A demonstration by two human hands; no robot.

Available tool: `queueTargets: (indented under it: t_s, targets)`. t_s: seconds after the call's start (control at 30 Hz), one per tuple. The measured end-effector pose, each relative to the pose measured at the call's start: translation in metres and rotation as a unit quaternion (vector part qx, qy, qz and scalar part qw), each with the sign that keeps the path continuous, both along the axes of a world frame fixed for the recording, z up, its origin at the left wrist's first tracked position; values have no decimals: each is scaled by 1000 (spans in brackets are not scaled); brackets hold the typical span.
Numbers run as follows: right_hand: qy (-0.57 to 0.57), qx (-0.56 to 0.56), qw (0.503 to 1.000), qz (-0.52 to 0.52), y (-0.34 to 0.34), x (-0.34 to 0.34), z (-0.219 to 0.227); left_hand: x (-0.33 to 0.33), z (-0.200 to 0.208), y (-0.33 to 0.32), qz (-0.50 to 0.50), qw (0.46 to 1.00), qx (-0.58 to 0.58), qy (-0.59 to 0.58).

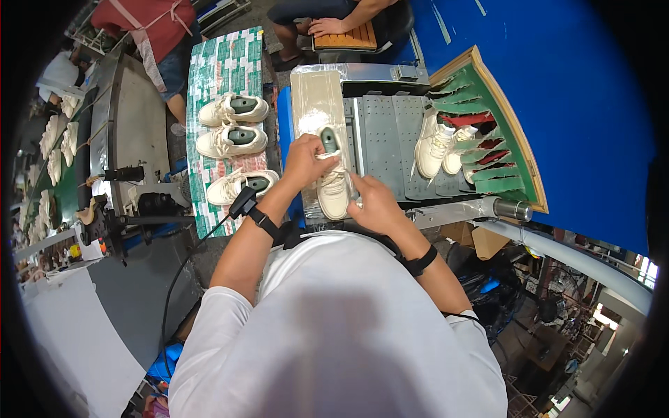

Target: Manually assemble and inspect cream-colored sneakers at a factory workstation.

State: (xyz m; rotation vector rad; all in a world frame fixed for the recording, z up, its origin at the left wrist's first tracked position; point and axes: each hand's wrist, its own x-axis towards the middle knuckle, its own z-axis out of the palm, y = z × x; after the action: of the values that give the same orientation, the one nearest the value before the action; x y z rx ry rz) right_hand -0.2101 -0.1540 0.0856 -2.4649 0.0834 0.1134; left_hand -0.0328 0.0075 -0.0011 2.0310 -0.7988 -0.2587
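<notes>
A cream sneaker [334,193] on a green shoe last lies on a wrapped beige pad [315,97] in front of me. My left hand [305,159] grips its heel and collar beside the green last top [329,139]. At the toe end, my right hand [373,202] rests against the shoe's side, fingers bent and touching it.
Three cream sneakers [232,110] on lasts lie on a green patterned board at left. Two more shoes [433,146] stand on a grey perforated plate by a green rack [502,139]. Other people are at the top. More shoes ride a conveyor [56,139] at far left.
</notes>
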Motion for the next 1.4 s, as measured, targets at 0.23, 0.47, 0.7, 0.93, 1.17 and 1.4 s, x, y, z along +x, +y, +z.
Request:
queueTargets:
  t_s: [0.23, 0.47, 0.7, 0.93, 1.17, 1.4]
  targets:
    - [42, -90, 995, 33, -2, 9, -3, -1, 21, -4, 69, 992, 106, -14]
    - [104, -192, 976, 22, -16, -7, 11, 31, -4, 0, -53, 982, 130, 125]
    - [78, 114, 990, -29, -8, -15, 29, 21, -8, -4, -36, 976, 5, 215]
    - [15, 44, 999, 2, 9, -14, -14, 24, -27, 3, -40, 972, -23, 230]
    - [41, 32, 999, -6, 19, -9, 10, 23, -20, 0, -31, 984, 9, 175]
    - [-42, -77, 993, 78, 22, 4, -20, 26, -19, -5, -39, 986, 11, 160]
